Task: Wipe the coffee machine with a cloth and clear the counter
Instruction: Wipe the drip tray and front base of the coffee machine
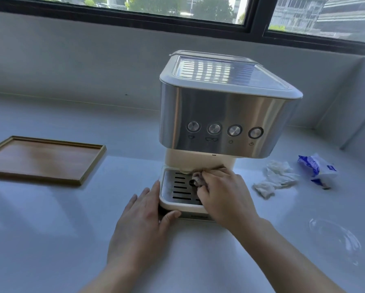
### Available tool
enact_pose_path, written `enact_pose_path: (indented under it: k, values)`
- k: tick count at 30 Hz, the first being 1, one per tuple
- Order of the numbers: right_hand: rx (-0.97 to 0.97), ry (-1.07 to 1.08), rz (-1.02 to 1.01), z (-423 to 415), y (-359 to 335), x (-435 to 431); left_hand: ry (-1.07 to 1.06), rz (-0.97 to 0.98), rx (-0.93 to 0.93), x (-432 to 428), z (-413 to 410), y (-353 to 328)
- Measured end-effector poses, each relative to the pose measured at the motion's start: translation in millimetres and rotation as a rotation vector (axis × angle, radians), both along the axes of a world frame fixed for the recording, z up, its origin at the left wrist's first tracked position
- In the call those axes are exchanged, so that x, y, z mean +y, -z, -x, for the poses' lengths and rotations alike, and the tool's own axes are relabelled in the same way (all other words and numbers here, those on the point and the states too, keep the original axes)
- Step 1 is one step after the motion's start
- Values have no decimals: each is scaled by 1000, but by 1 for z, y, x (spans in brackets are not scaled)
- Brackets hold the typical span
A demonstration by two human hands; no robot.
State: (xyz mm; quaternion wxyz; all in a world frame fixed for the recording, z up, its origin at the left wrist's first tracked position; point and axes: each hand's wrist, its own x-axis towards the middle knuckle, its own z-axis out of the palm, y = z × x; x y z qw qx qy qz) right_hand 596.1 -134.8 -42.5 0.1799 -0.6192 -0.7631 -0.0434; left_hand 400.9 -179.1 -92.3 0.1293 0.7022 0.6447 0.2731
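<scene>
A cream and steel coffee machine (224, 115) stands on the white counter (50, 229), with several round buttons on its front. My right hand (221, 193) presses a small brownish cloth (198, 176) onto the slotted drip tray (177, 188) under the spout. My left hand (143, 218) lies flat against the left front corner of the machine's base, thumb on the front edge, holding nothing. Most of the cloth is hidden under my fingers.
An empty wooden tray (44, 159) lies at the left. Right of the machine are crumpled white tissues (276, 178) and a blue and white wrapper (317, 168). A clear plastic item (334, 240) lies at the near right. A wall and window run behind.
</scene>
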Motion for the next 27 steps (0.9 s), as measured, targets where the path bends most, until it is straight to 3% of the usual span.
enact_pose_path:
  k: [9,15,19,24,27]
  values:
    - [86,-205,68,20,-13,14,-32,39,25,-4,-5,-5]
    - [119,163,47,-48,-5,7,-24,66,29,-8,-3,-10]
    - [360,324,134,-57,1,-3,-29,75,21,-8,-3,-12]
    - [402,207,-77,-55,0,-22,-26,60,15,-6,-1,-7]
    - [568,22,-91,-45,-17,-16,-20,40,32,-6,-1,-6]
